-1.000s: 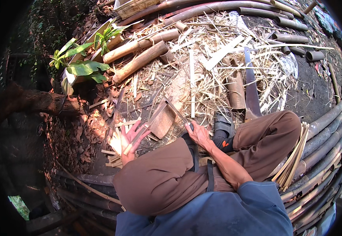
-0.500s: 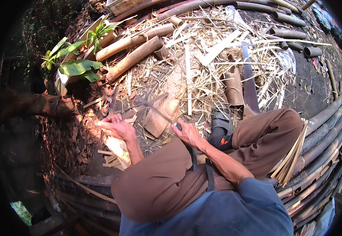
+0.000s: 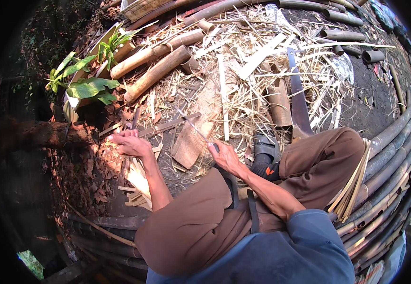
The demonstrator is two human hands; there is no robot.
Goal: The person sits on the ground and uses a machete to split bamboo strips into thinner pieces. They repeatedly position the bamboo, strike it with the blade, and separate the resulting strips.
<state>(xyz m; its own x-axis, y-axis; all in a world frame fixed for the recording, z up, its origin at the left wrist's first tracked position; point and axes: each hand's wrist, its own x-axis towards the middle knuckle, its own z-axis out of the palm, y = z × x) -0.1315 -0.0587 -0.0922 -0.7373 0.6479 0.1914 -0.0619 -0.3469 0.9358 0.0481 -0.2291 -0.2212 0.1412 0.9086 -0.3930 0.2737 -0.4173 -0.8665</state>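
In my right hand [image 3: 225,157], closed round its dark handle, is a knife [image 3: 195,127]. Its narrow blade points up and to the left, over a wide pale board [image 3: 191,146] on the ground. My left hand [image 3: 132,143] is held out to the left with its fingers curled in; whatever they may hold is hidden. A brown flat strip [image 3: 165,127] lies just beyond that hand, its far end on the board. Beneath my left forearm is a pile of pale split pieces [image 3: 138,182].
A saw [image 3: 297,90] lies beyond my shoe [image 3: 265,151], beside a bamboo piece [image 3: 279,104]. Shavings [image 3: 243,99] cover the ground ahead. Bamboo poles [image 3: 385,161] are stacked at the right, with a bundle of thin strips [image 3: 352,187]. A leafy plant [image 3: 89,87] stands far left.
My left hand has moved slightly up and left, and its fingers have curled in. The knife blade has swung upward and to the right in my right hand, which stays near the same place.
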